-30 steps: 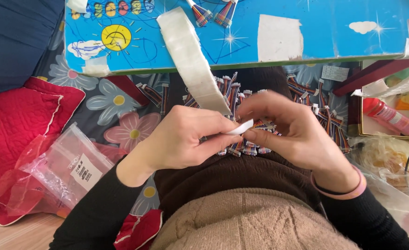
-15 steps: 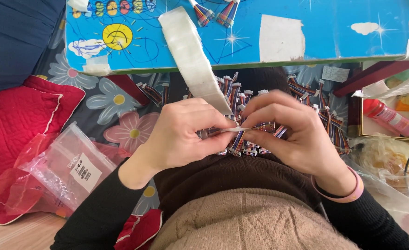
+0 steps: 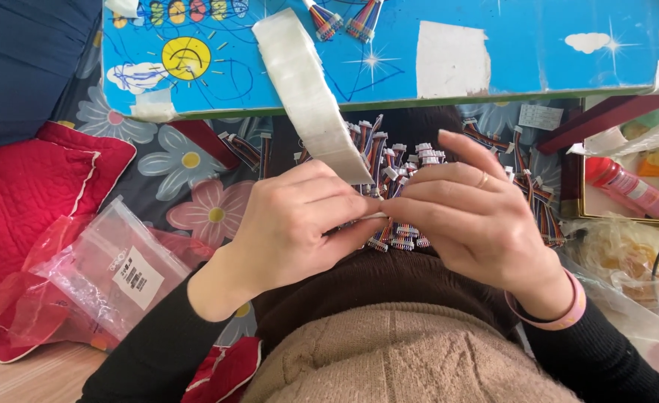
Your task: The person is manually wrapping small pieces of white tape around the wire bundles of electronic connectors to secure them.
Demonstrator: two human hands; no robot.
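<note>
Cables (image 3: 400, 231), short striped bundles with white plugs, lie heaped on the lap, where the left hand (image 3: 296, 224) and right hand (image 3: 471, 216) meet, fingers pinched shut on one bundle. At 12 o'clock a blue painted desk (image 3: 538, 60) carries white tape (image 3: 307, 89) hanging down. A clear bag (image 3: 113, 272) lies at 9 o'clock on a red quilted cushion (image 3: 23, 194).

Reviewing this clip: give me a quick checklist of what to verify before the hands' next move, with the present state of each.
1. Left hand pinching the work: ok.
2. Right hand meeting it at the fingertips: ok.
3. What is pinched: cannot tell, fingers hide it.
4. White tape strip hanging from the blue board down to the hands: ok.
5. Pile of small wire connectors on the lap within reach: ok.
6. Clear plastic bag clear of both hands: ok.
</note>
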